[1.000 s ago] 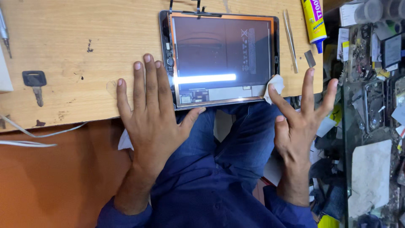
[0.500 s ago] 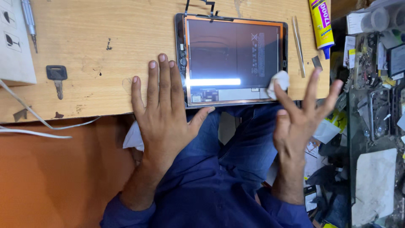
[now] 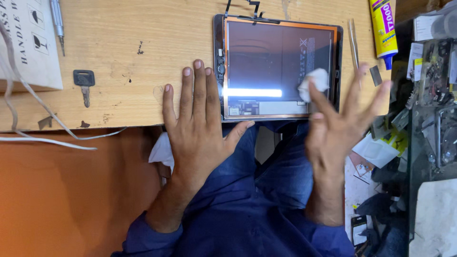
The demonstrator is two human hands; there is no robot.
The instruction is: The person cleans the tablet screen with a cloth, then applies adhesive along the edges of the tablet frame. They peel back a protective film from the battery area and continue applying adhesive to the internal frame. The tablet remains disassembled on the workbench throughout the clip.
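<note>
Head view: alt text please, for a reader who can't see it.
A person's right hand presses a small white wad onto the glass of an opened tablet lying at the edge of a wooden table, while the left hand lies flat beside the tablet. A key, tweezers and a yellow glue tube lie nearby.

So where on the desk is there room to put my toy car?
The bare wood between the key and the left hand is free, and above that hand's fingers, left of the tablet. It is crowded right of the tablet: tweezers, a glue tube, and a messy tray of parts.
</note>
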